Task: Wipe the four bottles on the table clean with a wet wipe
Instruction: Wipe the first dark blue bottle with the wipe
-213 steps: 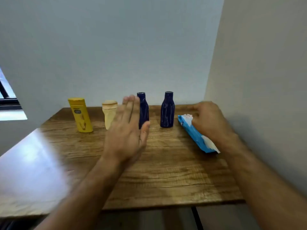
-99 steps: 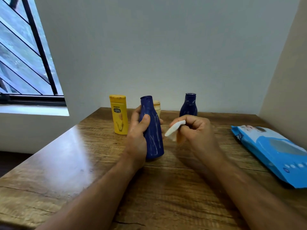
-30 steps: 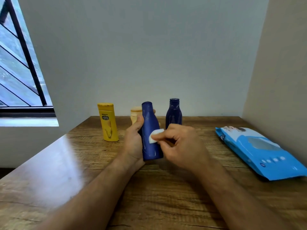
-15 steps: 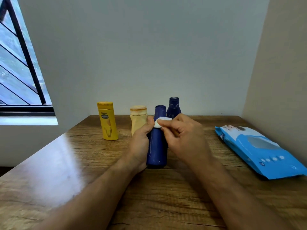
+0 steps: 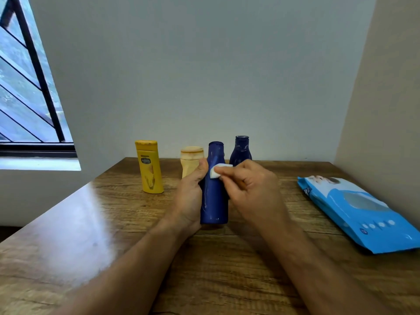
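One bottle out of the four is in hand. The near blue bottle (image 5: 214, 192) is gripped round its left side by the left hand (image 5: 189, 196), thumb up by the shoulder, and is kept upright near the middle of the wooden table (image 5: 227, 269). A small folded wet wipe (image 5: 217, 171) is pinched in the fingertips of the right hand (image 5: 250, 189) and pressed against the bottle's shoulder, just below the neck. Half a second earlier the wipe was held higher, at the cap; a second ago it was lower, on the body. From this it is judged that the bottle is being rubbed up and down, and that the first of four wipings is under way. Behind it, the second blue bottle (image 5: 241, 148), the beige bottle (image 5: 190, 161) and the yellow bottle (image 5: 149, 167) are left standing along the back edge, apparently not yet wiped. The blue pack of wipes (image 5: 363, 212) is lying well apart to the right.
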{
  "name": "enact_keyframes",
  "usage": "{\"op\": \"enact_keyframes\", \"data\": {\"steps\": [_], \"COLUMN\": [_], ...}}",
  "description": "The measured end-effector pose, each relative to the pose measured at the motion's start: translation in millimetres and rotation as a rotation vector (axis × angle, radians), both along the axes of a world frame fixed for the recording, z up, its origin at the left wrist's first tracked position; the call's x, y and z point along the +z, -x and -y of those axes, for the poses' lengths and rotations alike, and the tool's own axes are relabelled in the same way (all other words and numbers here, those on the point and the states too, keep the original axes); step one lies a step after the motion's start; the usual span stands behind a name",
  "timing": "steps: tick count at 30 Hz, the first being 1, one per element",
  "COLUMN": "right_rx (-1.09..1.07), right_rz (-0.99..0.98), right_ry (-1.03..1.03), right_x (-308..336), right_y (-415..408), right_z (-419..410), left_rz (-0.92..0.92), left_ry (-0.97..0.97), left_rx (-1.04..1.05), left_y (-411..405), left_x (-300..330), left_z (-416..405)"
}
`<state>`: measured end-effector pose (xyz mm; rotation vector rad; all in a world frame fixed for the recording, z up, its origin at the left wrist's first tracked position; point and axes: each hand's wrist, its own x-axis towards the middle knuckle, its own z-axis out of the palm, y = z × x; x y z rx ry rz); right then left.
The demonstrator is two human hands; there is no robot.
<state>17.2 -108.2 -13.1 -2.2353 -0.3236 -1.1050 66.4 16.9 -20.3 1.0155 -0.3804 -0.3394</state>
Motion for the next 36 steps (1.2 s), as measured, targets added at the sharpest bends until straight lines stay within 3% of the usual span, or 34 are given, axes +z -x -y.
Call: {"op": "enact_keyframes", "data": {"steps": [3,7,12,19,23,26,30,32,36], "right_rx": [0.030,0.180,0.292,0.091,0.069,0.057,0.194,0.163,0.028], "right_rz": [0.018,-0.164,-0.300,-0.005,-0.006,0.008,-0.148,-0.106,0.074], "right_ry": [0.034,0.166,0.142,-0.050,-0.189,-0.057,0.090,0.100,-0.167], "right_x": [-1,-3,-3,1,3,1,-4,-4,6], "right_y": [2,10,11,4,2,3,6,4,2], "right_z": [2,4,6,4,6,7,9,7,4], "left_rz": [-0.002,-0.071,-0.099,-0.010,0.029,0.008,-0.003,0.003,0.107], "left_ry": [0.050,0.111,0.127,0.055,0.019,0.023,0.049,0.057,-0.031], "left_rx": [0.030,0.091,0.116,0.035,0.056,0.044,0.024,0.014,0.003], "left_y": [1,-2,-2,3,4,2,-2,-2,1], "left_x": [2,7,7,6,3,4,2,2,-2], "left_z": [0,-3,-5,-3,2,2,0,-1,1]}}
